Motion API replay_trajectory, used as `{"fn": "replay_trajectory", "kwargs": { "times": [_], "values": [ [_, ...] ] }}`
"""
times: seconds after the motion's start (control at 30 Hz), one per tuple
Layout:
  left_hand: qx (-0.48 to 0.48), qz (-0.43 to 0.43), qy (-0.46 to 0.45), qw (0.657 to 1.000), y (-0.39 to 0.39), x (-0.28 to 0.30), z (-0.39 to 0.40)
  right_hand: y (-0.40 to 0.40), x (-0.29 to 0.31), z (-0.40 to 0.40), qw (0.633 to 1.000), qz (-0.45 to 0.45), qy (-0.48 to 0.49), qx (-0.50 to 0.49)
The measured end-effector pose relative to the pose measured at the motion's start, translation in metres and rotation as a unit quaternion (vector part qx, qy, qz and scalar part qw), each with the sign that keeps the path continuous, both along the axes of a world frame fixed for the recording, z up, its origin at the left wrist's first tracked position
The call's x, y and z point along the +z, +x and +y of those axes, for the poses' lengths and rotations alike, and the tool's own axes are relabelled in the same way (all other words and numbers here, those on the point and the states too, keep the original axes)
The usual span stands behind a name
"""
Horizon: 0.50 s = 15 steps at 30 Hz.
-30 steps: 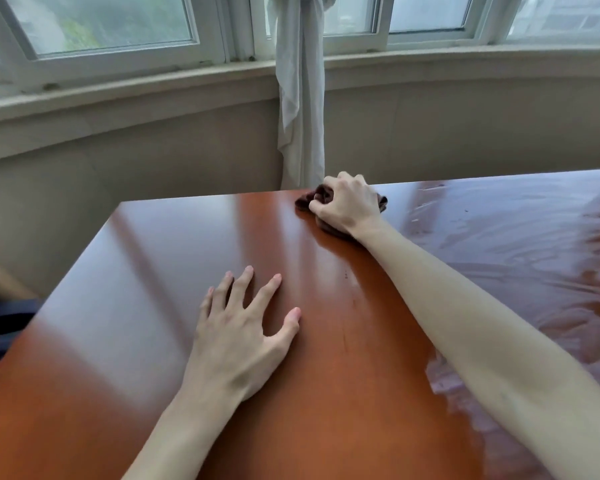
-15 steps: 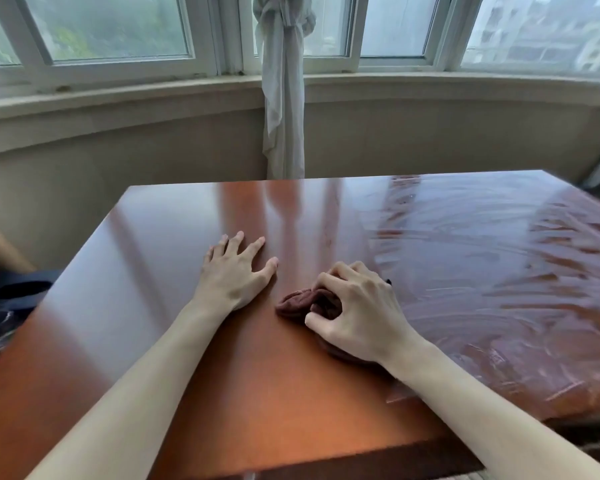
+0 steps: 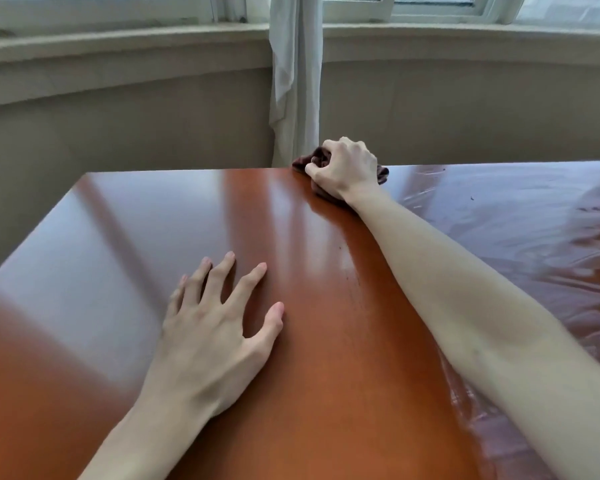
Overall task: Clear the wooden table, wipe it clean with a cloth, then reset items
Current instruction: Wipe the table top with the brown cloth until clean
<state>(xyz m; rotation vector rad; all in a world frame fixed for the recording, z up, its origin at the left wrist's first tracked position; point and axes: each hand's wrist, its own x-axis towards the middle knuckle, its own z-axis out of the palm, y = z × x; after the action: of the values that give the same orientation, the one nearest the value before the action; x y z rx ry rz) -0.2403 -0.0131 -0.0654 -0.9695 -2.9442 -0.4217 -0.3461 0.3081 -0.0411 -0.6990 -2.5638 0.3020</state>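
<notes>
Head view, single frame. Item: counter (image 3: 326, 341), glossy reddish-brown wood, filling the lower frame; its far edge runs across the middle of the picture, its left corner is rounded. Surface to the right of the outstretched arm carries wet, streaky smears and ripples; surface to the left shows smooth pale reflections of the windows. Item: cloth (image 3: 321, 157), dark brown, bunched into a wad, lying on the counter at its far edge, roughly centre frame; parts of it show at either side of the hand on top of it. Item: right hand (image 3: 347, 168), arm stretched forward across the counter, fingers curled over the cloth and thumb tucked against its near-left side; grip closed tight around the wad, pressing it onto the wood. Item: left hand (image 3: 215, 330), palm down on the counter in the near-left area, well apart from the cloth; fingers straight and spread, thumb out to the right; grip fully open, holding nothing. Background: pale curtain (image 3: 295, 81) hanging gathered just behind the far edge, directly beyond the cloth; beige curved wall (image 3: 118, 126) under a stone sill; white window frames (image 3: 430, 5) along the top.
</notes>
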Motion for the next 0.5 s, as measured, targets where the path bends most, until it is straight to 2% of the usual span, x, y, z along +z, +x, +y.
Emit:
{"fn": "replay_trajectory", "kwargs": {
  "times": [0.17, 0.5],
  "values": [
    [-0.004, -0.015, -0.014, 1.0, 0.002, 0.004, 0.001, 0.06, -0.001, -0.037, 1.0, -0.01, 0.008, 0.024],
    [-0.029, -0.023, -0.017, 0.999, 0.004, 0.005, -0.001, 0.308, -0.001, -0.188, 0.992, 0.006, 0.035, 0.117]
  ]
}}
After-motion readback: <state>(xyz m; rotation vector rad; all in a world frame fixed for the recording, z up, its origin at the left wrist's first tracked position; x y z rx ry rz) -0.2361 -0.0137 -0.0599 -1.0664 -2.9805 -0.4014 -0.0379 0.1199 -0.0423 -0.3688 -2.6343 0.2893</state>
